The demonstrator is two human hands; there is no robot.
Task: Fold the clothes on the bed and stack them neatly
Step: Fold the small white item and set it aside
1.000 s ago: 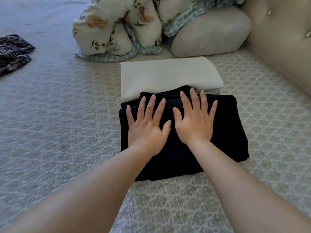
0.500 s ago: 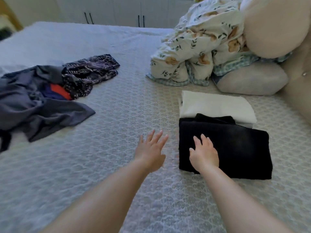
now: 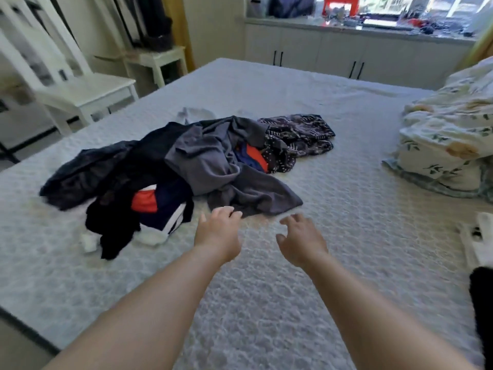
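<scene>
The left hand (image 3: 217,232) reaches out with loosely curled fingers that hold nothing, its tips at or just short of the grey garment (image 3: 213,166); blur hides whether they touch. The right hand (image 3: 301,240) hovers open over the bed (image 3: 346,182), beside that hem. Beyond both lies the clothes pile (image 3: 149,182), with no legible writing, and folded pieces (image 3: 480,263) sit far right.

Both bare forearms were stretched forward over the bed (image 3: 346,182), palms turned down. The left hand (image 3: 217,231) was held with its fingers loosely curled, the fingertips (image 3: 234,213) at the near edge of the grey garment (image 3: 213,161); contact could not be told. The right hand (image 3: 301,239) was held nearer than the garment, fingers relaxed and spread, nothing gripped.
</scene>
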